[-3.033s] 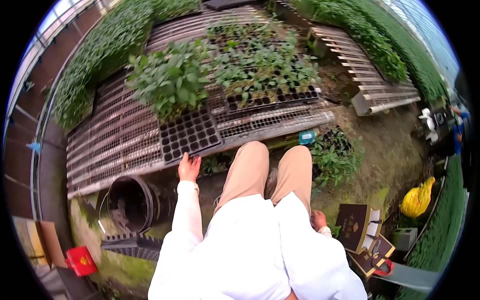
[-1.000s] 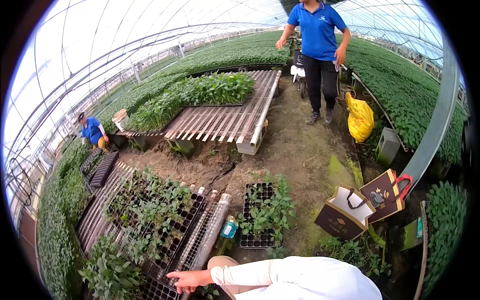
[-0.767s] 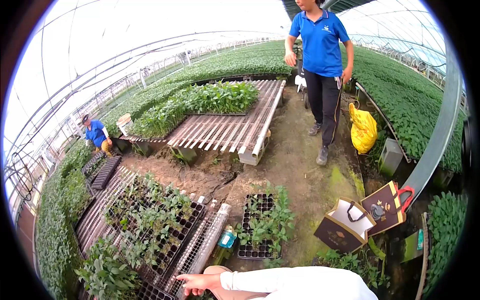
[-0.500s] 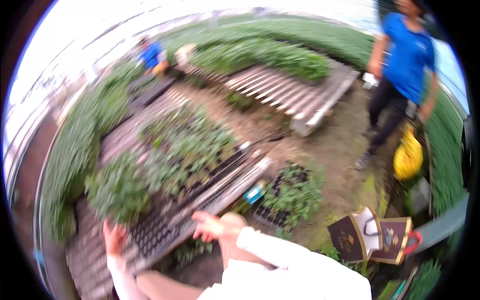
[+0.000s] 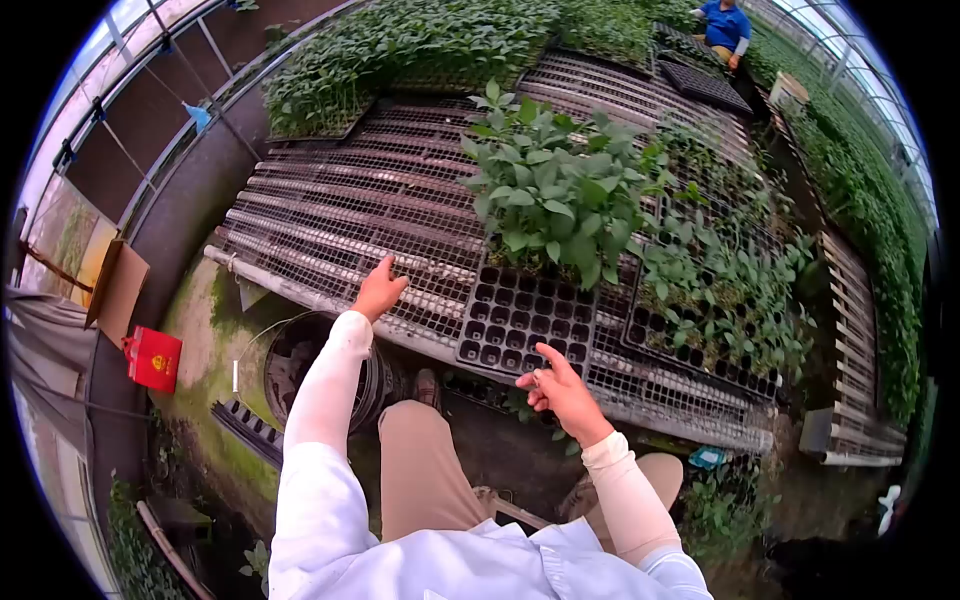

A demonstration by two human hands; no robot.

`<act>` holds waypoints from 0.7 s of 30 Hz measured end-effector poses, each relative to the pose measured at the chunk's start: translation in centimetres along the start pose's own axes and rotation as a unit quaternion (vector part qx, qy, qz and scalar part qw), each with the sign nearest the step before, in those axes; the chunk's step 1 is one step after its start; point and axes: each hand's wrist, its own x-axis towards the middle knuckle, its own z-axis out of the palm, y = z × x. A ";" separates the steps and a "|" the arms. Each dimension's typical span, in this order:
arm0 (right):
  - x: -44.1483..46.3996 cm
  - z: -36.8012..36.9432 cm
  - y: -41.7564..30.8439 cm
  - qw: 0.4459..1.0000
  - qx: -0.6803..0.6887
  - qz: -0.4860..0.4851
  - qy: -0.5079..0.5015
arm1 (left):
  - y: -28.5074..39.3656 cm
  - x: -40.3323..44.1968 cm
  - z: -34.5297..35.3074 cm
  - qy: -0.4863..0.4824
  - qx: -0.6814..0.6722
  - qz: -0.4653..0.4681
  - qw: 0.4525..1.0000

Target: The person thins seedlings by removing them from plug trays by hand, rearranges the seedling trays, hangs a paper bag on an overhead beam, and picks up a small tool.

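Observation:
My left hand hovers over the edge of the slatted bench, its index finger stretched out and nothing visible in it. A black seedling tray lies just to the right of it, with bare cells at the near end. Leafy green seedlings stand thick in the tray's far end. My right hand is at the tray's near right corner, index finger extended and the other fingers partly curled, with no object visible in it. Whether it touches the tray I cannot tell.
Sparser seedlings fill more trays on the right. The mesh-topped bench runs under everything. A round black tub stands below its front edge, near a red box. At the back, a person in a blue shirt is beside dark trays.
My view has swung left and down onto the bench, and the person walking at the right is out of sight. Both hands stay held out over the bench.

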 end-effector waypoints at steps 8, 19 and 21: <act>29.4 6.7 -3.8 0.993 -0.043 -0.028 -0.106 | -4.2 18.2 3.5 0.176 0.278 0.058 0.942; 51.9 14.3 -6.2 0.996 0.083 -0.026 0.028 | -8.7 35.4 -2.7 0.188 0.292 0.108 0.932; 56.1 14.7 -7.5 0.989 0.109 -0.040 0.094 | -10.2 37.2 -3.2 0.158 0.281 0.088 0.943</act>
